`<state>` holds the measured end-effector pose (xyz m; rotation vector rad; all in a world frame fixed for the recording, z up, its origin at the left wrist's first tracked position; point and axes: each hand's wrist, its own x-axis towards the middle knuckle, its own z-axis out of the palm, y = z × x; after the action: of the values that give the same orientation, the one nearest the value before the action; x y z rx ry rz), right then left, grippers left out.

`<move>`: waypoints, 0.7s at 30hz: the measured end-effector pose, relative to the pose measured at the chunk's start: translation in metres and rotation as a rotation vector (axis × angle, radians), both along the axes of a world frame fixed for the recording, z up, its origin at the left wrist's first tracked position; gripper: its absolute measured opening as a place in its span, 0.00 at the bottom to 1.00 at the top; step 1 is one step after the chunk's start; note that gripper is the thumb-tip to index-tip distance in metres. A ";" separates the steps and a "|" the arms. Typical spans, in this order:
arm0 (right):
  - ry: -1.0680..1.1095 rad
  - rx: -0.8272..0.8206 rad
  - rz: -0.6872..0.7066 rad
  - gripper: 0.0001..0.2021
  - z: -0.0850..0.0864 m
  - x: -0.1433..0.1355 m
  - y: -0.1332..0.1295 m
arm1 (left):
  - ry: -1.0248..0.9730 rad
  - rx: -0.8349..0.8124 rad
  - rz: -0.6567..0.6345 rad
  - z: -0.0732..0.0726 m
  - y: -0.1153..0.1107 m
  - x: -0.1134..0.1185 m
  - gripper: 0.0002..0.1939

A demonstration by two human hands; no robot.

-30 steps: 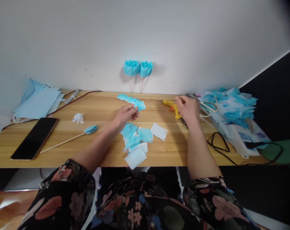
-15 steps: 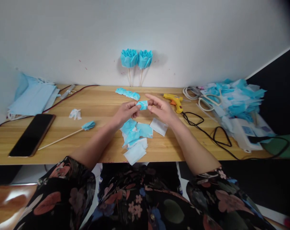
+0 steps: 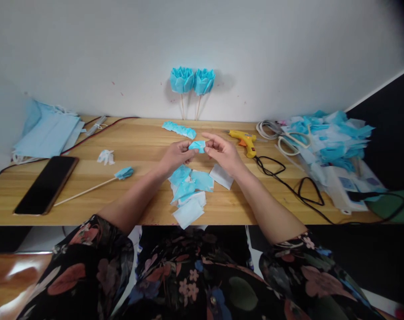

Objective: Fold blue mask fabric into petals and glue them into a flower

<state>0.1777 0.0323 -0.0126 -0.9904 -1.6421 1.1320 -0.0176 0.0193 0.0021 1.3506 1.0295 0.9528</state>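
Between my hands, above the middle of the table, is a small folded piece of blue mask fabric (image 3: 197, 146). My left hand (image 3: 178, 155) pinches its left end between thumb and fingers. The thumb and fingers of my right hand (image 3: 223, 152) close on its right end, with the index finger stretched out. Loose blue and white fabric pieces (image 3: 188, 189) lie in a pile just below my hands, and a pale piece (image 3: 222, 176) rests under my right wrist. Behind the hands lies a row of folded blue petals (image 3: 179, 130).
Two blue fabric flowers (image 3: 192, 81) on sticks lean against the wall. At right are a yellow glue gun (image 3: 244, 141), scissors (image 3: 288, 144), a scrap heap (image 3: 338, 138) and a power strip (image 3: 344, 189). At left: masks (image 3: 45, 133), a phone (image 3: 46, 186), a stick with a blue bud (image 3: 88, 192).
The fabric piece has turned slightly and looks wider and flatter between my fingers. My right fingers have come in closer on its right end. The whole view has shifted a little.
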 end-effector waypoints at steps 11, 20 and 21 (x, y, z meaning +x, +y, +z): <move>-0.356 0.584 -0.210 0.05 0.016 0.003 -0.007 | 0.013 -0.003 0.013 0.003 -0.001 0.001 0.06; -0.522 0.754 -0.240 0.03 0.014 -0.002 -0.009 | 0.077 0.054 0.020 0.000 -0.002 0.001 0.08; -0.531 0.755 -0.242 0.04 0.014 -0.002 -0.009 | 0.084 0.058 0.023 0.000 -0.002 0.001 0.09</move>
<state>0.1754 0.0230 0.0015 -0.9714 -2.0538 0.0285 -0.0168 0.0173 0.0017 1.4395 1.0900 0.9568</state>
